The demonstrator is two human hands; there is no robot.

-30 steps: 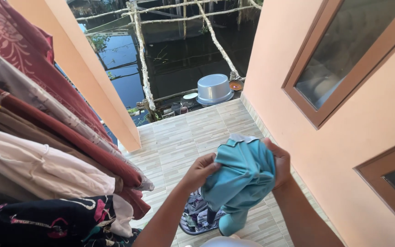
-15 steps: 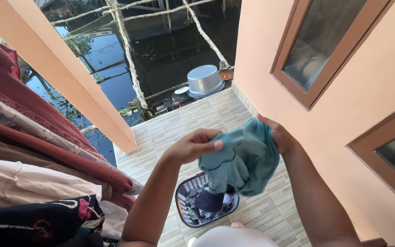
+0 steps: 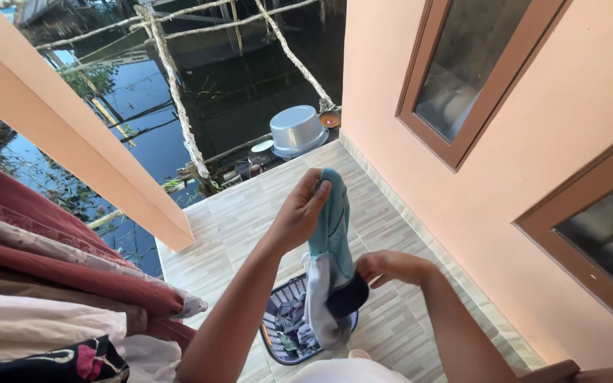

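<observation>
Left hand (image 3: 301, 211) pinches teal garment (image 3: 333, 220) top, right hand (image 3: 384, 267) grips its lower part above laundry basket (image 3: 272, 333).

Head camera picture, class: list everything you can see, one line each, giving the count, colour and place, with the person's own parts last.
teal garment: one, teal with grey and dark parts lower down, held up over the basket
laundry basket: one, dark blue, on the tiled floor, clothes inside
hanging cloths: several, red, cream, brown and black, at the left edge
upturned basin: one, silver-grey, at the far end of the floor
tiled floor: one, pale grey
wall: one, peach, on the right
windows: two, brown frames, in the wall
pillar: one, peach, on the left
water: dark, beyond the floor, crossed by poles
left hand: one, fingers gripping the garment's top
right hand: one, holding the garment's lower part
</observation>
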